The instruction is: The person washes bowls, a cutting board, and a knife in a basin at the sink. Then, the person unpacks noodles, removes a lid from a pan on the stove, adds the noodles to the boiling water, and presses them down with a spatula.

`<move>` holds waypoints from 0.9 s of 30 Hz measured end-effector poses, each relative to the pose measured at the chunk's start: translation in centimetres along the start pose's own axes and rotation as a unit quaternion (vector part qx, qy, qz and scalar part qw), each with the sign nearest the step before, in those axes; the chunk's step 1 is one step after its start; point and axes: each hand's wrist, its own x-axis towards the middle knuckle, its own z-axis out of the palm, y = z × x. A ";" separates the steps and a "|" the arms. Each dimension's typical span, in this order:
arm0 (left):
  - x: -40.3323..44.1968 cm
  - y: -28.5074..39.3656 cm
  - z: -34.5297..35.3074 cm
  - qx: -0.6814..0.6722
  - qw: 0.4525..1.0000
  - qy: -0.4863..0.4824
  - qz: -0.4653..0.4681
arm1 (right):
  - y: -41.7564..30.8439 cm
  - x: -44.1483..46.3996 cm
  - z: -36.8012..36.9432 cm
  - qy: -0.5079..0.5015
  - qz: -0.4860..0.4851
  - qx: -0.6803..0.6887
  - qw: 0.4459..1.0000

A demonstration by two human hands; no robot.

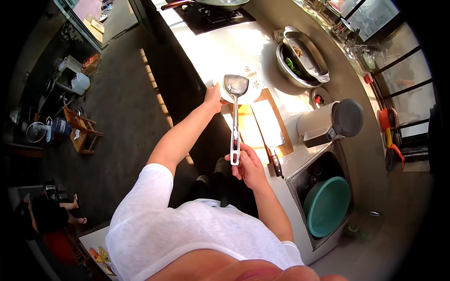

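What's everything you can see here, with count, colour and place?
Counter: 1, white, centre
Plate: 1, white, beyond the chopping board
Spatula: 1, silver, over the plate
Chopping board: 1, brown, on the counter
Knife: 1, silver, dark handle, mostly on the board
Stove: 1, black, counter's far end
Pan: 1, dark, on the stove
Metal basins: 2, silver, nested
Sink: 1, grey, near end
Jug: 1, beige, dark lid, beside the sink
Tub: 1, green, in the sink
Wooden seat: 1, brown, left floor
Other person: 1, dark clothes, lower left
Left-wall and window-shelf items: too dark or small to count
Shirt: 1, white, on the wearer
Left hand: 1, bare, holding the plate
Right hand: 1, bare, holding the spatula
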 end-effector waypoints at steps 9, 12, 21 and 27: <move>13.0 1.6 -0.1 -0.029 0.997 0.077 0.016 | -0.1 3.0 -5.9 0.017 0.068 -0.040 0.997; 14.4 1.7 0.7 -0.033 0.996 0.062 0.045 | -1.2 2.4 -7.5 0.055 0.088 -0.047 0.993; 10.4 2.9 1.3 -0.022 0.999 0.046 -0.020 | -2.4 -0.6 -9.1 0.048 0.091 -0.082 0.991; -1.2 5.8 -10.9 0.389 0.902 -0.187 -0.035 | -2.8 -7.5 -7.9 0.092 0.303 -0.351 0.881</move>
